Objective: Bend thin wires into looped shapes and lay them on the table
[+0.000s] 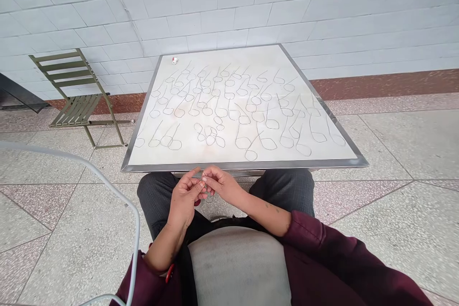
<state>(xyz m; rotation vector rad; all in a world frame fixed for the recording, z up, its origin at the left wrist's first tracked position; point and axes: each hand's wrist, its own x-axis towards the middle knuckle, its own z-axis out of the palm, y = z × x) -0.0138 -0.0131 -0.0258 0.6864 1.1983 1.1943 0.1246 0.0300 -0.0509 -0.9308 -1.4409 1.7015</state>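
My left hand [184,197] and my right hand [221,185] meet over my lap, just in front of the table's near edge. Their fingertips pinch a thin dark wire [210,198], whose small loop hangs below the fingers. Much of this wire is hidden by the fingers. On the white tabletop [172,155] lie several thin wire pieces, each with a round loop and a straight tail. A small cluster of loops [211,138] sits near the front middle of the table. Another looped wire [251,155] lies close to the front edge.
A small white and red object [175,60] stands at the table's far left corner. Left of the table is a slatted folding chair [77,105]. A pale cable [134,210] curves up at the left. The tiled wall [229,19] is behind the table.
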